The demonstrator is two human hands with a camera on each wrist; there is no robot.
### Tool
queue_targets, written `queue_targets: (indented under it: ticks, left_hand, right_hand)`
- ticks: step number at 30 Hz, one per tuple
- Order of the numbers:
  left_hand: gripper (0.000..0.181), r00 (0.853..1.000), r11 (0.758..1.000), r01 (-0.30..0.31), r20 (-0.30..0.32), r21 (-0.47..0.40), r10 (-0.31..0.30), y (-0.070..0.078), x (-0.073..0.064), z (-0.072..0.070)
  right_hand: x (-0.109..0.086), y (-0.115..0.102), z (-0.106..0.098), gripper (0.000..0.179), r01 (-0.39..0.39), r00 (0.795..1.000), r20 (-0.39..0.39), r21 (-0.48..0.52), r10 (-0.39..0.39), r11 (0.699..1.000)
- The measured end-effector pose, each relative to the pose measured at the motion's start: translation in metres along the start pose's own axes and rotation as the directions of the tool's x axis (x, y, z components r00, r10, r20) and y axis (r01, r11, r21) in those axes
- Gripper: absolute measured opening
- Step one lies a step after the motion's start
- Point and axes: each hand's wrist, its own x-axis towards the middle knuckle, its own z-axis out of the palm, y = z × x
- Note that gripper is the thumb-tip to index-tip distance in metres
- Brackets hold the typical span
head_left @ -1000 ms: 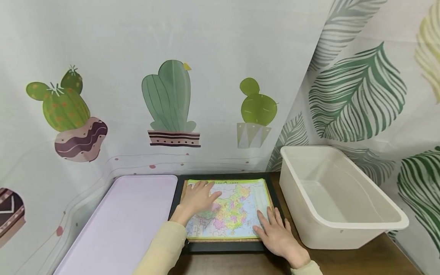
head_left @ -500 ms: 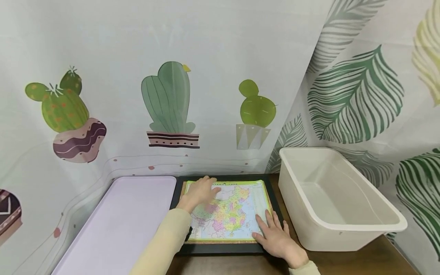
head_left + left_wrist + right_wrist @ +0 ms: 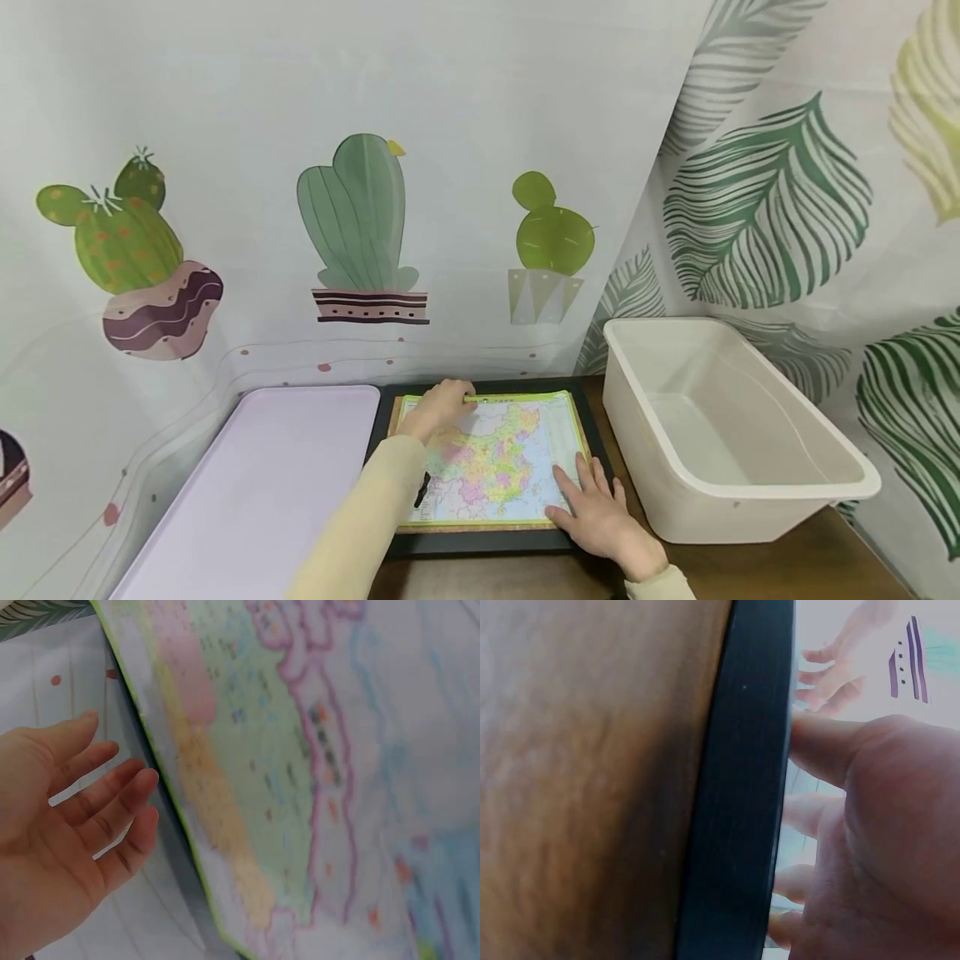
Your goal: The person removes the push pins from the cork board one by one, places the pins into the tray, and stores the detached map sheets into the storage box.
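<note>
A colourful map sheet with a green border lies over a brown board inside a black frame. My left hand reaches to the map's far edge, left of its middle. The left wrist view shows that hand with loosely bent fingers, its fingertips right by the map's green edge and nothing gripped. At the lower right, my right hand rests with spread fingers over the map's margin and the frame. Black frame side and brown tabletop fill much of the right wrist view.
A lavender tray lies just left of the frame. On the right a deep white bin stands close beside it. Brown tabletop shows in front, and a cactus-print cloth hangs behind.
My left hand has slid away from me, from over the map's upper left to its far edge, its spread fingers drawing together. The right hand stays in place.
</note>
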Motion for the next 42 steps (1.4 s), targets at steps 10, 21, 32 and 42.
queue_targets:
  ticks: [10,21,32,42]
  left_hand:
    - [0.028,1.0,0.999,-0.008,-0.017,-0.032,0.007,-0.003,0.009,0.01]
    - [0.026,1.0,0.999,-0.011,-0.027,-0.037,0.01,0.0,0.015,0.013]
    - [0.021,1.0,1.0,0.001,-0.025,-0.018,-0.002,0.0,0.021,0.017]
    - [0.02,0.998,1.0,-0.029,-0.05,0.001,0.029,-0.002,0.025,0.022]
  right_hand:
    - [0.001,0.0,0.003,0.068,-0.009,1.0,0.009,0.008,0.009,1.0]
    - [0.0,0.001,0.001,0.069,-0.008,1.0,-0.001,0.006,0.008,1.0]
    - [0.001,0.001,0.004,0.069,-0.006,1.0,0.007,0.003,0.006,1.0]
    - [0.0,0.002,0.004,0.07,0.005,1.0,0.017,-0.004,-0.005,1.0]
